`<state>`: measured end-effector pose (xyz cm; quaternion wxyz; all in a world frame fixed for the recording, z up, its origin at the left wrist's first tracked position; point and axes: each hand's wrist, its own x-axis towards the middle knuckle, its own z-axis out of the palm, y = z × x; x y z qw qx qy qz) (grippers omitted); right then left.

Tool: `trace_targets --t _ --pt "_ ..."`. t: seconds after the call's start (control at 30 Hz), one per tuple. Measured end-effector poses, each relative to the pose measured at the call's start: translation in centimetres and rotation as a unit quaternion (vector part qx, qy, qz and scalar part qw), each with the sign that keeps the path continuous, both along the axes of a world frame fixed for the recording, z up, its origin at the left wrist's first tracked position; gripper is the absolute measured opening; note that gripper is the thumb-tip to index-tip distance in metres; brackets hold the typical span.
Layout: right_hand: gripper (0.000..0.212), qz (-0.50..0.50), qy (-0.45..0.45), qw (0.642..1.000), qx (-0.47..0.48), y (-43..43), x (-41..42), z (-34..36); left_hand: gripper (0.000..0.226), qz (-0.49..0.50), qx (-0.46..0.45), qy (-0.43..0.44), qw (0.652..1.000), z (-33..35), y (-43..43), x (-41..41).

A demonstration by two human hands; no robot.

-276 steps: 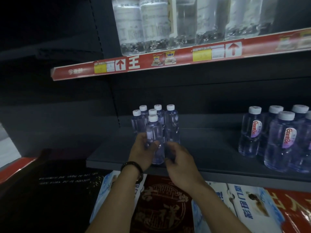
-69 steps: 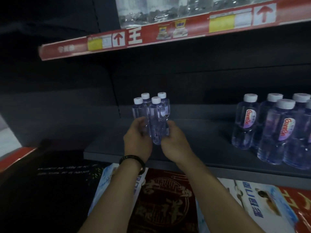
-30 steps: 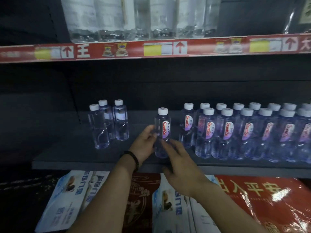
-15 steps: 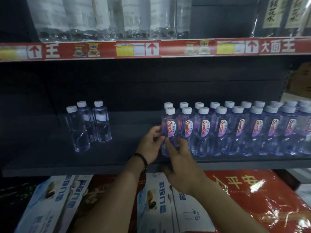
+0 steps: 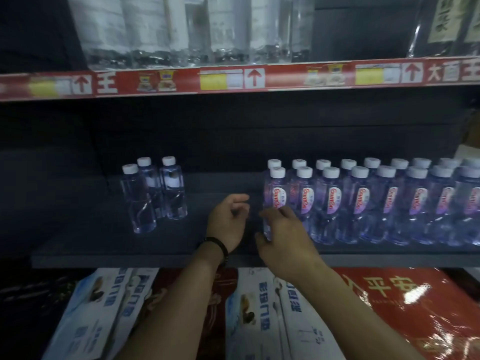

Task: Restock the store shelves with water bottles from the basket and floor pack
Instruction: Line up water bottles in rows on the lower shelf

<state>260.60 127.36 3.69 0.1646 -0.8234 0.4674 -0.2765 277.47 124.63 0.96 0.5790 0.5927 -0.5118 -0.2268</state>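
1. The left hand [image 5: 228, 219] is above the shelf [image 5: 104, 245], its grip loosely curled and empty.
2. The right hand [image 5: 284, 237] has its grip closed round the end bottle [image 5: 275, 193], leftmost of the near row.
3. The three bottles [image 5: 153, 193] stand apart, further left.

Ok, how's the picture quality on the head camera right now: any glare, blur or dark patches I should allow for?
Head view: dim overall, near black at the back and left of the shelf; wide-angle bend bows the red price strip, blurred at its left end; labels on the bottle row are readable; glare on the red pack below; the right hand hides the base of the front bottle.
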Motion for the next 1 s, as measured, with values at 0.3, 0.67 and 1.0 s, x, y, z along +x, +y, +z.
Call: trace_targets --t 0.3,0.67,1.0 --pt "0.019 0.106 -0.177 0.969 0.135 0.2 11.1 0.4 0.014 0.251 -0.192 -0.052 0.947 2.0 6.2 10.2" --pt "0.042 0.179 -0.225 0.94 0.183 1.7 21.4 -3.0 0.047 0.238 -0.037 0.1 0.965 -1.0 6.8 20.5" --pt "0.044 0.21 -0.233 0.929 0.199 0.9 22.9 -3.7 0.033 0.149 0.02 0.115 0.982 -2.0 6.4 22.6"
